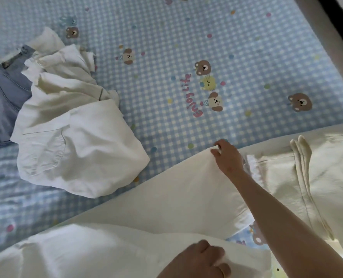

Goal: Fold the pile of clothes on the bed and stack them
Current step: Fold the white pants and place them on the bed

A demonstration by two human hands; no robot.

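Trousers (182, 199), cream, spread across the near part of the bed (246, 47), one leg running from the near left corner up to the right, the waist end with loops and fly lying flat at the right. Landmark for all entries: these trousers.

Left hand (202, 261), at the trousers' nearest edge: fingers curled, pinching a fold of the cream cloth; a ring shows on one finger.

Right hand (225, 155), at the trousers' far edge, arm crossing over the leg: fingertips and thumb pinch the raised corner of the cloth, which peaks up off the sheet under the grip.

Sheet, blue-and-white check with bear and dog prints and pink lettering: shows beyond the trousers and in a small gap between the two legs near the right arm.

White shirt (74, 127), crumpled, left of and beyond the trousers, close to the leg but apart from it; a chest pocket faces up.

Jeans (4, 101), pale blue, farther left of the trousers, partly under the shirt, waistband pointing away.

Bed edge, dark, at the far right corner beyond the trousers.
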